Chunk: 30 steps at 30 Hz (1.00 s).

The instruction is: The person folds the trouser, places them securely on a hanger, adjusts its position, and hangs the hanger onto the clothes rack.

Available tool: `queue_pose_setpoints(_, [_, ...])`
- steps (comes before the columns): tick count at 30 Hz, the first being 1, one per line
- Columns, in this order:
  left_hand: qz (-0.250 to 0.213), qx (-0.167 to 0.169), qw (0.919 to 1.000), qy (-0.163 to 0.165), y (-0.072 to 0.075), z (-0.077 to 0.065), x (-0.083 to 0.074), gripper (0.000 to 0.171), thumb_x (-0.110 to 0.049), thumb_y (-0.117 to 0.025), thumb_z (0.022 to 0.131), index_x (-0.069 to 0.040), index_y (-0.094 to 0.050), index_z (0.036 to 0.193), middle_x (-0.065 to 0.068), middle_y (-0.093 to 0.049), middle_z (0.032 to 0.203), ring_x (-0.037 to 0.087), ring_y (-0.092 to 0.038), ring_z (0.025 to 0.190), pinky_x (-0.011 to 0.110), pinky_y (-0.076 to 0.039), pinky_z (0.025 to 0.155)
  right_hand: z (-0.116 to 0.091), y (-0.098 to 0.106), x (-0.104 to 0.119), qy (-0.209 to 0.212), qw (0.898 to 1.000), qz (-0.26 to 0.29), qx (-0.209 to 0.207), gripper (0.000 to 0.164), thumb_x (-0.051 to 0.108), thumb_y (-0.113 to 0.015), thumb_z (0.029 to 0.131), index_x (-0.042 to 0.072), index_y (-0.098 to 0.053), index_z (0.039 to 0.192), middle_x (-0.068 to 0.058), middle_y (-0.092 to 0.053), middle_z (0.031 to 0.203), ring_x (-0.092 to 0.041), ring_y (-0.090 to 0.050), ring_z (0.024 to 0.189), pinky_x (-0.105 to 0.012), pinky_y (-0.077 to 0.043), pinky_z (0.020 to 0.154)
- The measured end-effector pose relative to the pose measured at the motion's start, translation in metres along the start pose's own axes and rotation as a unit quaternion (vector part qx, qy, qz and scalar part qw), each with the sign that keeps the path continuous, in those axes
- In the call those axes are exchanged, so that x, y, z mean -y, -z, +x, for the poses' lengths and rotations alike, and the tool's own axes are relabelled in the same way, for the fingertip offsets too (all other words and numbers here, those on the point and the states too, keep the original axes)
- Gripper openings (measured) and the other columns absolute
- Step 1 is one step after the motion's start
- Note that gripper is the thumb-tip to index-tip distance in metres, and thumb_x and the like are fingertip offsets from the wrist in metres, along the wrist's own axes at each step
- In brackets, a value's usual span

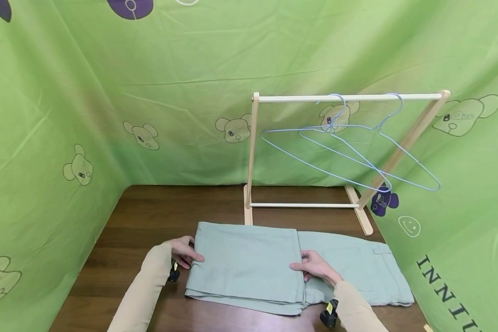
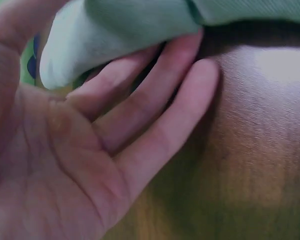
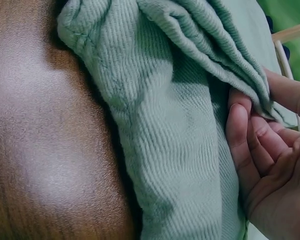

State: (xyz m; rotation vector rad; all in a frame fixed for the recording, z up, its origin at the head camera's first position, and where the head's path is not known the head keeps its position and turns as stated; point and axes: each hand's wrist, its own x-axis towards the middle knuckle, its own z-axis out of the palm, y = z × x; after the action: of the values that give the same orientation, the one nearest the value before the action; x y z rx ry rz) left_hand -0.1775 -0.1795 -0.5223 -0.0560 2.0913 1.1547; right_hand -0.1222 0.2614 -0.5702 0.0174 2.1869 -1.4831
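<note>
A pair of pale green trousers [image 1: 249, 263] lies on the brown table, its legs doubled over toward the waist end, which shows on the right. At the left fold, my left hand [image 1: 185, 251] holds the edge, thumb on top and fingers underneath. The left wrist view shows those fingers [image 2: 160, 110] reaching below the cloth, close to the tabletop. My right hand [image 1: 317, 266] pinches the stacked hem layers near the middle of the trousers. In the right wrist view, its curled fingers [image 3: 250, 135] sit under the layers, with the thumb over them.
Behind the trousers stands a wooden rack [image 1: 252, 152] with two blue wire hangers [image 1: 328, 170] on its top bar. Green printed cloth [image 1: 182, 92] surrounds the wooden table [image 1: 157, 207] at the back and sides. The rack's left foot [image 1: 248, 216] reaches close to the trousers.
</note>
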Motion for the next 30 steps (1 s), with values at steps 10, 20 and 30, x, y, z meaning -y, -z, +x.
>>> queue_pose_setpoints(10, [0.014, 0.034, 0.9990, -0.027, -0.008, -0.001, 0.010, 0.061, -0.012, -0.083, 0.078, 0.002, -0.047, 0.125, 0.014, -0.065, 0.113, 0.019, -0.067, 0.093, 0.040, -0.061, 0.081, -0.002, 0.002, -0.004, 0.007, 1.000, 0.022, 0.001, 0.060, 0.020, -0.070, 0.094, -0.017, -0.042, 0.132, 0.009, -0.055, 0.063, -0.003, -0.051, 0.048, -0.019, -0.048, 0.050])
queue_pose_setpoints(20, [-0.050, 0.032, 0.9967, -0.055, -0.012, 0.006, 0.018, 0.070, -0.010, -0.075, 0.087, 0.007, -0.033, 0.141, 0.021, -0.067, 0.115, 0.021, -0.067, 0.092, 0.041, -0.060, 0.074, -0.004, 0.004, -0.006, 0.042, 0.998, 0.040, 0.001, 0.060, 0.015, -0.064, 0.096, -0.019, -0.037, 0.138, 0.003, -0.065, 0.079, -0.005, -0.053, 0.054, -0.022, -0.050, 0.053])
queue_pose_setpoints(30, [-0.046, 0.026, 0.9958, -0.075, -0.007, 0.013, 0.031, 0.086, -0.015, -0.076, 0.089, 0.013, -0.020, 0.149, 0.022, -0.067, 0.107, 0.019, -0.067, 0.087, 0.040, -0.061, 0.073, -0.004, 0.004, -0.004, 0.035, 0.998, 0.047, 0.000, 0.057, 0.014, -0.063, 0.096, -0.017, -0.039, 0.138, 0.003, -0.066, 0.079, -0.005, -0.053, 0.052, -0.023, -0.050, 0.052])
